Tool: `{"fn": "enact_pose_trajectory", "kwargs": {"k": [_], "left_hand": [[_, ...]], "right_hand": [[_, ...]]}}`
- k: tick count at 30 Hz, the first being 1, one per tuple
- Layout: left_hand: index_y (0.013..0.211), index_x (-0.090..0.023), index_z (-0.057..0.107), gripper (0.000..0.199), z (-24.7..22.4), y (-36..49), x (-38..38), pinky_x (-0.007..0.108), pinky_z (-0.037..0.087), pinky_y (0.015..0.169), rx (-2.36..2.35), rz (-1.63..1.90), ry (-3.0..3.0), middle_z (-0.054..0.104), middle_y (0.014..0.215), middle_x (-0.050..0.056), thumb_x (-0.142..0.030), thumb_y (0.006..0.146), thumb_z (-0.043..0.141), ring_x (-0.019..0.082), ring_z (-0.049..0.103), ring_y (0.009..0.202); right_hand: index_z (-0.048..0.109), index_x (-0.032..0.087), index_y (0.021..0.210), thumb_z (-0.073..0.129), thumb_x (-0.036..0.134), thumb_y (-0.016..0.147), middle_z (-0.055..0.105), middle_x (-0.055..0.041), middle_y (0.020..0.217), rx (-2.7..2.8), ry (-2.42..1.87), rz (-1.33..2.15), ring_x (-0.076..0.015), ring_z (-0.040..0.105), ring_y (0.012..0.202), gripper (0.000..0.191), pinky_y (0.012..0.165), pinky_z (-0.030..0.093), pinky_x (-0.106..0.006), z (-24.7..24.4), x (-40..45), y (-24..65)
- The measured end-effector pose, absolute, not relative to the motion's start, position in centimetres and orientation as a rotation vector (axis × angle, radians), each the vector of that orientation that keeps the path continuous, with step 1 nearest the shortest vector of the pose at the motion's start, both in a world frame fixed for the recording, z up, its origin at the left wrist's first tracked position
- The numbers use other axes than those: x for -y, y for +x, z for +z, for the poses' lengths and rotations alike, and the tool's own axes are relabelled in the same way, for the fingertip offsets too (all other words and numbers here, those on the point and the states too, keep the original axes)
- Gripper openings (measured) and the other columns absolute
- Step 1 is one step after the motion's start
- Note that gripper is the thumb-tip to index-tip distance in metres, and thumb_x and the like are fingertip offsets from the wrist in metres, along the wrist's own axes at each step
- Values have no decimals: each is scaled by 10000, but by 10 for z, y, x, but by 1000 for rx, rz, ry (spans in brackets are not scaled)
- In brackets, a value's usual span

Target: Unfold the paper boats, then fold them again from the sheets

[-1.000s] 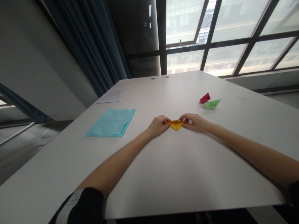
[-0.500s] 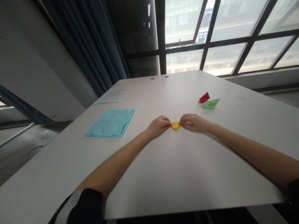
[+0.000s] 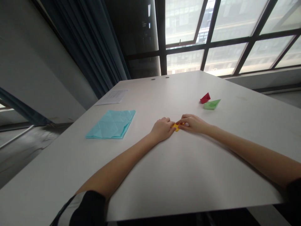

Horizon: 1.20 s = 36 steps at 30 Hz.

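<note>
A small folded yellow paper (image 3: 176,127) lies on the white table (image 3: 150,182) between my two hands, mostly covered by fingers. My left hand (image 3: 163,128) holds its left side, fingers together. From the right, my right hand (image 3: 191,123) pinches the other side with thumb and fingers. Farther back to the right are a folded red paper (image 3: 205,98) and a folded green paper (image 3: 212,104), close together. A folded light-blue sheet (image 3: 111,124) with crease lines rests to the left of my left hand.
At the table's far left edge lies a white printed sheet (image 3: 113,96). Two small dark round spots sit near the back edge. Beyond the table are a blue curtain (image 3: 94,40) and framed windows (image 3: 185,59).
Both hands have come closer together over the yellow paper, and less of it shows between them. The red, green and light-blue papers have stayed in place.
</note>
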<state>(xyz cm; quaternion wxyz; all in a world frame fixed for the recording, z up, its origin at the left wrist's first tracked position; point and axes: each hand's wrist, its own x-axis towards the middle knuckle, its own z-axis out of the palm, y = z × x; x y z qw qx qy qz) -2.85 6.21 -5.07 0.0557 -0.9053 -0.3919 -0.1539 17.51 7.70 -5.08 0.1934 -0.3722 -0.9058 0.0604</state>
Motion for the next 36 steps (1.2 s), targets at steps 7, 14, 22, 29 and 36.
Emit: {"fn": "enact_pose_trajectory", "kwargs": {"k": [7, 14, 22, 29, 36], "left_hand": [[904, -193, 653, 338, -44, -26, -59, 299, 414, 689, 1202, -311, -2714, 575, 828, 69, -373, 872, 369, 186, 526, 798], [825, -147, 650, 388, -41, -26, -58, 287, 413, 645, 1343, -222, -2628, 588, 822, 81, -454, 835, 415, 188, 550, 755], [801, -131, 650, 503, -43, -27, -55, 318, 392, 628, 1417, -211, -2494, 604, 749, 89, -556, 814, 380, 216, 560, 740], [765, -121, 639, 582, -46, -30, -55, 331, 391, 643, 1497, -295, -2449, 596, 742, 116, -641, 770, 378, 240, 559, 760], [822, -136, 582, 539, -51, -31, -54, 317, 405, 659, 1577, -369, -2425, 583, 793, 103, -644, 752, 417, 232, 557, 785]], "right_hand": [[689, 230, 930, 524, 355, 800, 620, -43, 773, 2579, -1093, 116, -155, 575, 695, 244, 681, 396, -272, -48, -79, 174], [673, 198, 797, 538, 428, 771, 642, -25, 726, 2554, -1219, 53, -152, 578, 664, 267, 685, 374, -283, -45, -77, 173], [603, 185, 683, 530, 499, 751, 639, -13, 682, 2514, -1338, -55, -154, 577, 650, 329, 698, 354, -301, -44, -75, 171], [646, 193, 840, 535, 519, 752, 637, -68, 836, 2525, -1245, 68, -195, 570, 747, 356, 679, 396, -313, -50, -83, 177], [658, 197, 907, 556, 387, 766, 607, -90, 950, 2495, -1073, 274, -212, 543, 882, 257, 802, 408, -355, -57, -87, 175]]}}
